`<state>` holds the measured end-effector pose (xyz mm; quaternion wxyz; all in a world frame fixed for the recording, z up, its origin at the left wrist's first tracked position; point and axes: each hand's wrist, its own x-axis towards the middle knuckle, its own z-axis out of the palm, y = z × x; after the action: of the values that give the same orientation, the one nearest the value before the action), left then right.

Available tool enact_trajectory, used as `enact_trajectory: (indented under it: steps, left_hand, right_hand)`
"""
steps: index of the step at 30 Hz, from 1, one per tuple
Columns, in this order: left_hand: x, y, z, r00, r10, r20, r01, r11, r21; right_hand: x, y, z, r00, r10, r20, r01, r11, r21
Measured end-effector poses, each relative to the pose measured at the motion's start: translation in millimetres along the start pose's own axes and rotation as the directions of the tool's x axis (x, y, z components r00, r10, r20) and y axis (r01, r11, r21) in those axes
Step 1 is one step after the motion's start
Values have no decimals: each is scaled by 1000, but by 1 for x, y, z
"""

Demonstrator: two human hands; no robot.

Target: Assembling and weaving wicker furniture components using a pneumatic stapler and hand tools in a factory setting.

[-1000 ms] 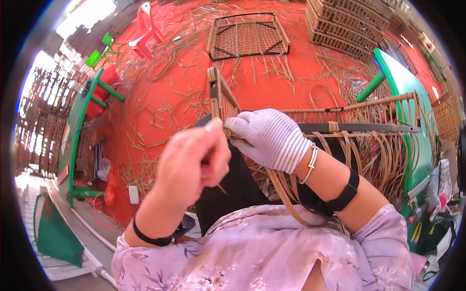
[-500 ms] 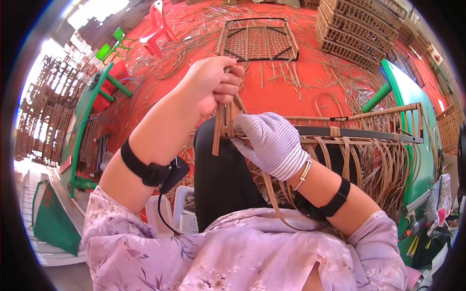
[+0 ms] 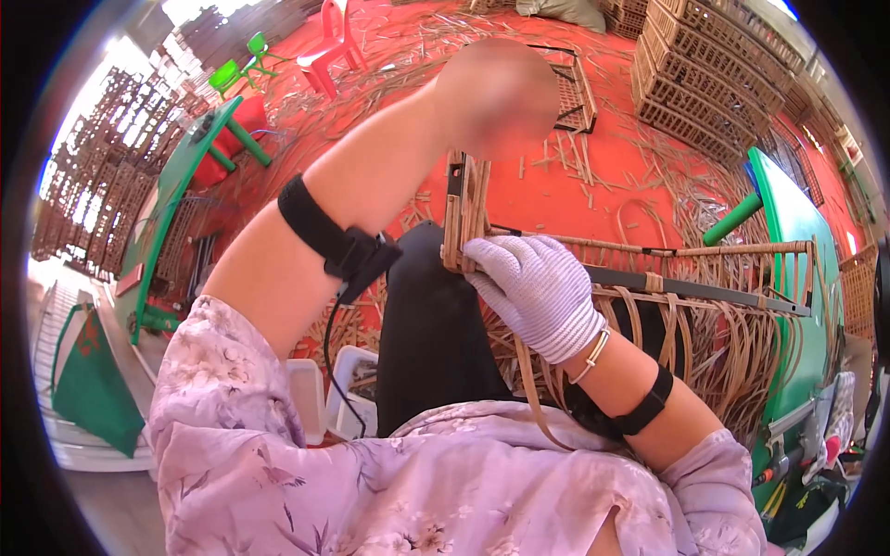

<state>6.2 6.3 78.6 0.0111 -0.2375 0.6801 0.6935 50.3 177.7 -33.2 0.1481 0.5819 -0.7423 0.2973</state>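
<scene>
Across my lap lies a partly woven rattan basket frame [image 3: 714, 288] with a dark flat bar along its side; its near-left corner post points up and away over my knee. My right hand [image 3: 536, 292], in a pale striped glove, is closed around the frame at the foot of that corner. Loose brown strips [image 3: 732, 343] hang from the frame's side toward the right. Beyond the top of the corner post is my bare left hand [image 3: 496, 97], too blurred to show its fingers or anything in them.
Another woven panel with a dark frame [image 3: 577, 93] lies on the red floor [image 3: 593, 199], strewn with strip scraps. Stacked baskets [image 3: 700, 79] stand back right. Green tables [image 3: 788, 241] flank me on both sides. A red chair [image 3: 331, 46] is at the back left. White bins [image 3: 348, 385] sit by my leg.
My left hand has moved up, away and to the right from the corner post, uncovering its top. My right hand keeps its grip, now slightly lower and to the right in view.
</scene>
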Motion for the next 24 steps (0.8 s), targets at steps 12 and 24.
enact_trajectory:
  steps: [12,24]
  left_hand:
    - [-105,-100,-31,464,751,469,-654,-66,754]
    - [-114,-131,-31,462,773,434,-551,-133,824]
  right_hand:
    - [0,6,2,998,70,-7,-69,997,38]
    - [1,5,6,994,108,10,-108,994,23]
